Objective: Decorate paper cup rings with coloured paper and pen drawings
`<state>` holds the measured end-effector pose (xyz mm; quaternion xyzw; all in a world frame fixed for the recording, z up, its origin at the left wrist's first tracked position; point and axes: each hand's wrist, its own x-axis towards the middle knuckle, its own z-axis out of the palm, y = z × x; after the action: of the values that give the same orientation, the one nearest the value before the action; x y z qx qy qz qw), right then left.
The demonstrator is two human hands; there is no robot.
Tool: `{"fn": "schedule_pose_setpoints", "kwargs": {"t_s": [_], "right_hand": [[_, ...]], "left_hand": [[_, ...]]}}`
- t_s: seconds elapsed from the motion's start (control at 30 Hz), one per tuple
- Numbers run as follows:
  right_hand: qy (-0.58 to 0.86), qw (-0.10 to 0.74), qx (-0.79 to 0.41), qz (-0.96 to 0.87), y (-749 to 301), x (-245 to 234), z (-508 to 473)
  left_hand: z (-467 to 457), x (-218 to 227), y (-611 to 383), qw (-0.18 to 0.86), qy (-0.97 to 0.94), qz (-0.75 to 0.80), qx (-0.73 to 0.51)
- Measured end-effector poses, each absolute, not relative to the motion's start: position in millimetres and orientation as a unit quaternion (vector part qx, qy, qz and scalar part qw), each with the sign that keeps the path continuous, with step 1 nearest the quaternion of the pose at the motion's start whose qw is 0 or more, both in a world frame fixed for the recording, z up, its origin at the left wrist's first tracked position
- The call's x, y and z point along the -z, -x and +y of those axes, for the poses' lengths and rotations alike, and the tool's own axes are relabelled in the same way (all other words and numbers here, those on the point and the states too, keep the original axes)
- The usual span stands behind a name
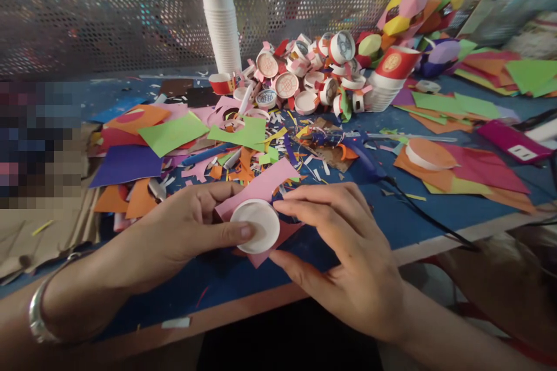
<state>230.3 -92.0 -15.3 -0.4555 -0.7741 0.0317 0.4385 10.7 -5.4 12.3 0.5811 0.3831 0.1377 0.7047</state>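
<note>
Blue surface (pixel 213 290) here's a total scrap explosion lol. Right hand (pixel 352 249) is open, fingers loosely curled by the disc's right edge, can't tell if touching. Left hand (pixel 187 223)'s nearer, pinching pink paper (pixel 274 179), long axis slanting away rightward, plus the white disc (pixel 266 221) under its thumb, between both hands.

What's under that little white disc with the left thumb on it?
Pink paper shows past the upper edge of the white disc, and darker pink paper past its lower edge. The disc, held in the left hand, covers whatever lies directly beneath.
</note>
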Motion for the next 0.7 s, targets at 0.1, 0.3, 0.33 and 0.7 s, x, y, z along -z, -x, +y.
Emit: {"fn": "schedule_pose_setpoints", "kwargs": {"t_s": [0.1,0.3,0.33,0.7], "right_hand": [[0.458,0.435,-0.025,-0.775,-227.5,15.1,-90.9],[0.465,0.433,-0.016,-0.772,-224.4,17.9,-89.6],[0.466,0.432,-0.015,-0.772,-224.0,18.2,-89.6],[0.48,0.415,-0.011,-0.773,-221.4,17.8,-89.6]], "left_hand": [[-6.4,-11.3,-11.8,0.713,-0.571,0.38,-0.144],[-11.2,-13.0,-12.2,0.729,-0.552,0.371,-0.16],[-11.9,-13.0,-12.3,0.732,-0.548,0.372,-0.162],[-13.3,-11.6,-14.7,0.762,-0.521,0.34,-0.178]]}}
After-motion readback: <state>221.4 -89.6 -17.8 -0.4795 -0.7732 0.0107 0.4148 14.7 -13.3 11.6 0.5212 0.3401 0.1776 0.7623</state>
